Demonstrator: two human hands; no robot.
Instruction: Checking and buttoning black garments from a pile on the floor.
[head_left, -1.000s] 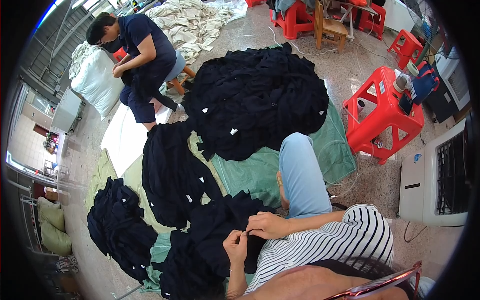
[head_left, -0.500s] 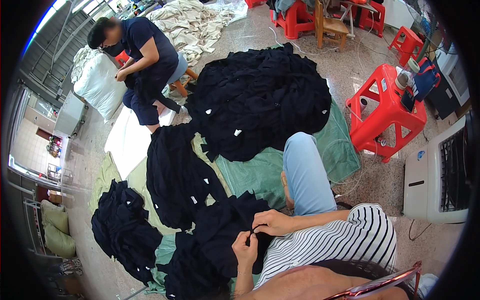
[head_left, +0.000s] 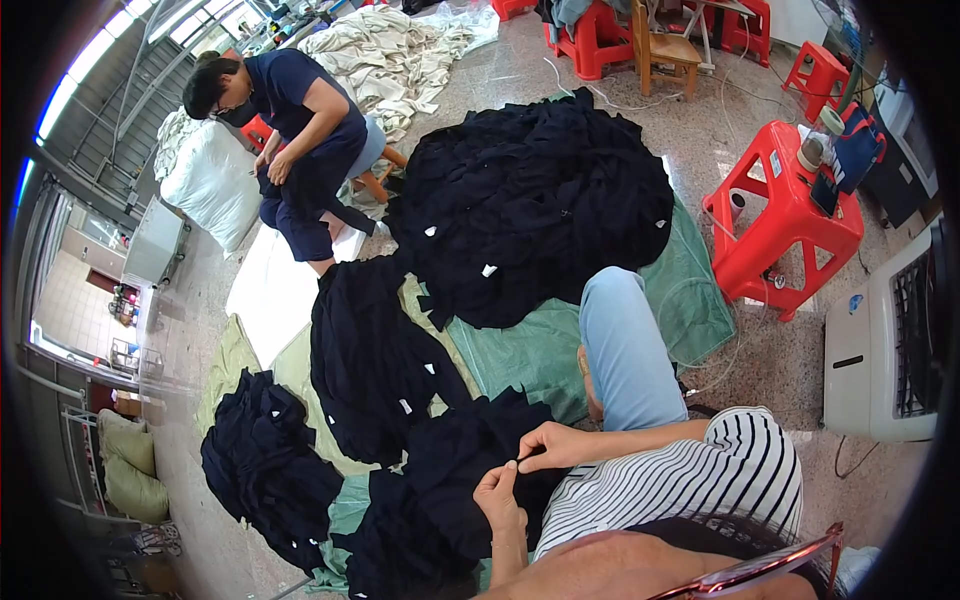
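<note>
My left hand (head_left: pixel 497 493) and my right hand (head_left: pixel 552 446) meet fingertip to fingertip, both closed in a pinch on a small dark edge of cloth. It seems to belong to the dark navy garment (head_left: pixel 465 448) spread just beyond and below my hands. The pinched bit is mostly hidden by my fingers. Farther off lie a long dark heap of garments (head_left: pixel 375 350), a smaller heap (head_left: pixel 262 460) at the left, and a large round pile (head_left: pixel 530 205); small white tags show on them.
Green sheeting (head_left: pixel 690 290) lies under the large pile. At the left, a co-worker (head_left: pixel 315 110) sits bent over dark cloth held in both hands. On the right stand a red plastic stool (head_left: pixel 785 215) with items on top and a white air cooler (head_left: pixel 850 370). Pale cloth (head_left: pixel 390 50) is heaped behind.
My hands stay together, but the left hand's fingers have drawn up closer to the right's, and less dark cloth shows between them. The whole view has shifted slightly. The co-worker's hands have moved lower.
</note>
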